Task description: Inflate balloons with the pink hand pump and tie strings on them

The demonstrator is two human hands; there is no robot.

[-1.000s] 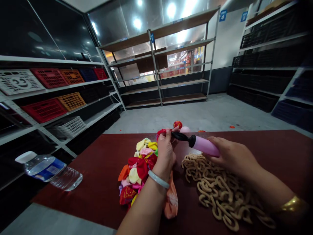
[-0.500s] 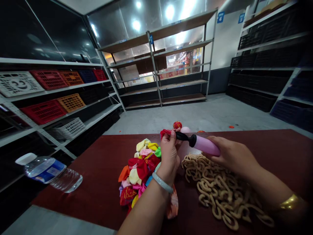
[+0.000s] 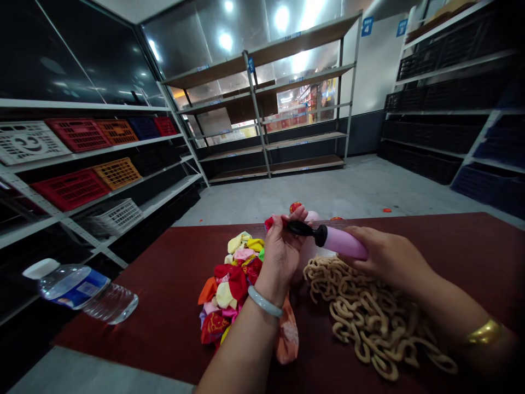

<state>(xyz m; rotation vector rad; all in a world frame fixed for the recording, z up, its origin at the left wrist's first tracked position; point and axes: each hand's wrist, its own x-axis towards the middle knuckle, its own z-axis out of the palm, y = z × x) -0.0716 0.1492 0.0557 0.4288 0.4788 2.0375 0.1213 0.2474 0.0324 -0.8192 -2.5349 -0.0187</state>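
My left hand pinches a limp red balloon at the black nozzle of a pink hand pump. My right hand is wrapped round the pump's pink barrel. Both hands hover over a dark red table. Below my left hand lies a heap of flat coloured balloons. A pile of beige plastic clips lies under my right forearm. An orange balloon hangs by my left wrist.
A plastic water bottle lies on its side at the table's left edge. Small inflated red and pink balloons sit beyond the table's far edge. Metal shelves with coloured crates line the left; dark crates fill the shelves on the right.
My left hand has turned slightly, its fingers shifting on the red balloon at the nozzle. The pump and my right hand have barely moved.
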